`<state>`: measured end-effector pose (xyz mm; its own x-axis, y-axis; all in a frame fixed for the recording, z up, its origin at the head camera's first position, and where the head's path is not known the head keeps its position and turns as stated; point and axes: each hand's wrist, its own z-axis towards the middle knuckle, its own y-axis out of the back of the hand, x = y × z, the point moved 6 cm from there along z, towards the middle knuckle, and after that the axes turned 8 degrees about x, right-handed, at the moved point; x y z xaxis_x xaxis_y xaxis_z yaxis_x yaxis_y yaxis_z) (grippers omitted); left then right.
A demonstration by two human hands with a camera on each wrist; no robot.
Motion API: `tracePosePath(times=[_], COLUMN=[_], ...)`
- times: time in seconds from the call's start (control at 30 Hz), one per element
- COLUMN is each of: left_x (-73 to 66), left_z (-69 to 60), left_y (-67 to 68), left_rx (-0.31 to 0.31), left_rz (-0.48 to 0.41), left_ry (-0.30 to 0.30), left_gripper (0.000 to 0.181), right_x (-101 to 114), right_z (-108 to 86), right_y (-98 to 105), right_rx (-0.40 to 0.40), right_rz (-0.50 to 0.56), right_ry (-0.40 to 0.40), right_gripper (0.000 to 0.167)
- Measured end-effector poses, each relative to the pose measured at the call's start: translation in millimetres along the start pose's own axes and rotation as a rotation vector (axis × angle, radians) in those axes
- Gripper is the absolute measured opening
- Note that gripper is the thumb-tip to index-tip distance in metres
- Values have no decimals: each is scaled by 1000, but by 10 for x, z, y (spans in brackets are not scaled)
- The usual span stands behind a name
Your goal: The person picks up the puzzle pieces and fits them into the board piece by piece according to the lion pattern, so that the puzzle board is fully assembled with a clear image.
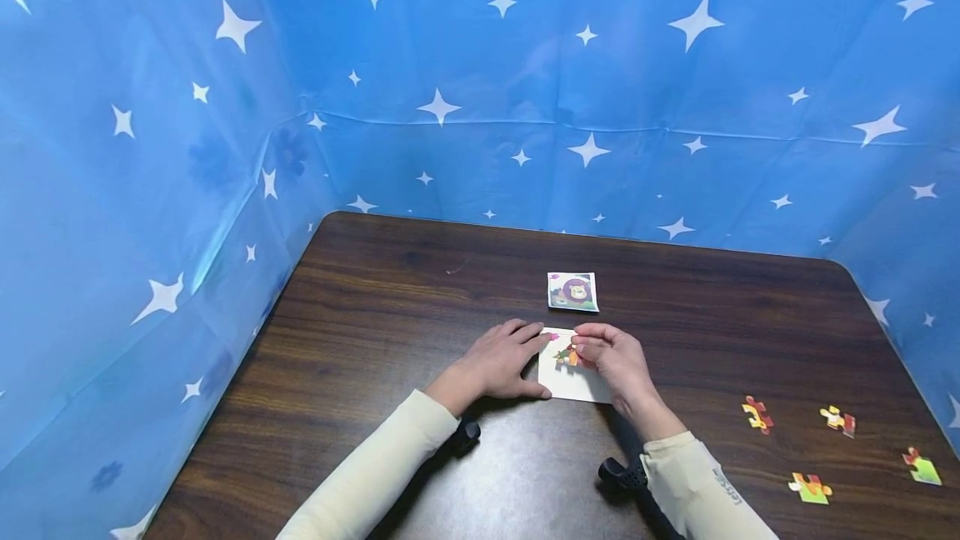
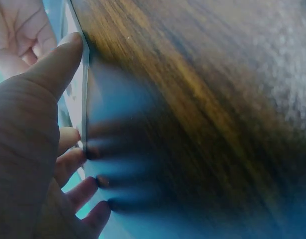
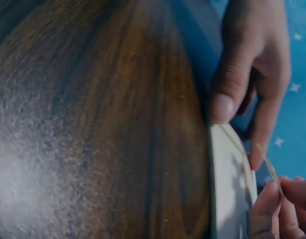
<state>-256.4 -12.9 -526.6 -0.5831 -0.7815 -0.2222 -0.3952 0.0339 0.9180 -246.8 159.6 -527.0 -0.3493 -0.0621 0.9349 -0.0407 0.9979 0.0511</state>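
Note:
A white puzzle board (image 1: 572, 388) lies on the table with a little colored picture near its upper side. My left hand (image 1: 504, 363) rests at the board's left edge, fingers spread and the thumb on its near left corner. Over the board, my right hand (image 1: 617, 363) pinches a puzzle piece (image 3: 270, 167) between thumb and fingertips. That piece is seen edge-on and tilted in the right wrist view. In the head view, the right fingers hide part of the board and its picture. The left wrist view shows the left thumb (image 2: 61, 62) against the board's edge.
A square lion picture card (image 1: 573, 291) lies just beyond the board. Several loose puzzle pieces are scattered at the right, among them a red-yellow one (image 1: 757, 414) and a green-orange one (image 1: 811, 488). Blue star-patterned curtains (image 1: 480, 65) stand behind the dark wooden table (image 1: 360, 315).

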Motion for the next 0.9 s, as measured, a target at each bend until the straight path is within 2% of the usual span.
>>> tracePosePath(times=[0.33,0.4,0.67,0.9], left_x=[-5,-6,-16,-18], left_z=[13,9,-5,-20], left_y=[-17,-10,-4,-11], left_rx=[-10,-11,-13,-40], left_rz=[48,47,54,42], left_ry=[-16,-18,-18,-27], left_gripper=[92,92,91,91], right_x=[-50,-46,53,72], right_z=[79,87,69,65], right_y=[-180,-200,-239,-256], right_rx=[30,14,-63,-103], right_rz=[-158,-203,-491,-603], right_ry=[51,72,199,230], right_gripper=[25,23,15,16])
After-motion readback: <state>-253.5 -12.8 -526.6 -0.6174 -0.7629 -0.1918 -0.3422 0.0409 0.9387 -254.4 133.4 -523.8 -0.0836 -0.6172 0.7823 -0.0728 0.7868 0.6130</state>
